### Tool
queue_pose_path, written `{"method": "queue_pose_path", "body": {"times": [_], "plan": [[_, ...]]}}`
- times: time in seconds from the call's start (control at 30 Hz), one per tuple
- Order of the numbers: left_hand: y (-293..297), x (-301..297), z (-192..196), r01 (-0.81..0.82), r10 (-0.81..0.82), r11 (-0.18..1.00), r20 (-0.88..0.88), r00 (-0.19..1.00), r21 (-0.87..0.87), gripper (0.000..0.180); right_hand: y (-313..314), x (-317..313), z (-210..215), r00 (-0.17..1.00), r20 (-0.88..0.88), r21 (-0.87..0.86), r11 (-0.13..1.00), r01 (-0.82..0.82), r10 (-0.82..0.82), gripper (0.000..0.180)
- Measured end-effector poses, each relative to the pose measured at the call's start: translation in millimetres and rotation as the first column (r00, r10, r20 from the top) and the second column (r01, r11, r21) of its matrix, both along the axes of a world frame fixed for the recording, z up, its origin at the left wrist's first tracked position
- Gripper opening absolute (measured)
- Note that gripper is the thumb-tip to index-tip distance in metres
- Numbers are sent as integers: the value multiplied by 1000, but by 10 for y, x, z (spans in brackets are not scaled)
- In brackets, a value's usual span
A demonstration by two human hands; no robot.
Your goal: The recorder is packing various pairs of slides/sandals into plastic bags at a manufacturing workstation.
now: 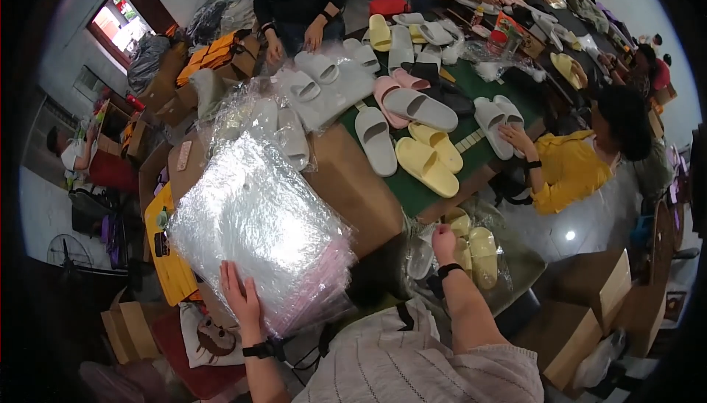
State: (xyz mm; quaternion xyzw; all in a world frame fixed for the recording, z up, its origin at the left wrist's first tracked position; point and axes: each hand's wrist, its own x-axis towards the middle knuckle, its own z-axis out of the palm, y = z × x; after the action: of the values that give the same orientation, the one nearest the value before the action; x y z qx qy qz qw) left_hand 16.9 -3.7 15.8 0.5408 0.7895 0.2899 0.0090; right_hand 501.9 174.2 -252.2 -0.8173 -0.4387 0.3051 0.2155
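Note:
My left hand (241, 296) lies with its fingers stretched out on the edge of a big stack of clear plastic bags (250, 211), shiny on top and pinkish at one corner. On my right side, my right hand (443, 244) is closed, fingers curled, apparently on a clear plastic bag (421, 244). Beside and under that hand lie yellow slippers (483, 257) in clear plastic and a pale grey slipper (420, 261). Beyond, loose slide slippers cover the green table top (390, 195): grey (375, 140), yellow (427, 167) and pink (390, 99) ones.
A person in yellow (574, 171) at the right touches grey slippers (497, 123). Across the table, a person in black (300, 5) stands by bagged slippers (317, 68). Open cardboard boxes (589, 292) stand at my lower right. A cushion (210, 340) rests on a red seat at the left.

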Motion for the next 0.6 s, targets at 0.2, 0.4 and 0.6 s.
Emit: {"method": "queue_pose_path", "body": {"times": [0.2, 0.4, 0.6], "plan": [[14, 10, 24, -5, 5, 1000, 14, 1000, 1, 53, 1053, 53, 465, 965, -166, 509, 856, -90, 201, 35], [-23, 23, 40, -28, 27, 1000, 8, 1000, 12, 55, 1717, -415, 803, 783, -600, 120, 986, -113, 163, 42], [54, 7, -10, 0, 0, 1000, 6, 1000, 24, 57, 1488, -738, 872, 620, -784, 104, 991, 87, 28, 22]]}}
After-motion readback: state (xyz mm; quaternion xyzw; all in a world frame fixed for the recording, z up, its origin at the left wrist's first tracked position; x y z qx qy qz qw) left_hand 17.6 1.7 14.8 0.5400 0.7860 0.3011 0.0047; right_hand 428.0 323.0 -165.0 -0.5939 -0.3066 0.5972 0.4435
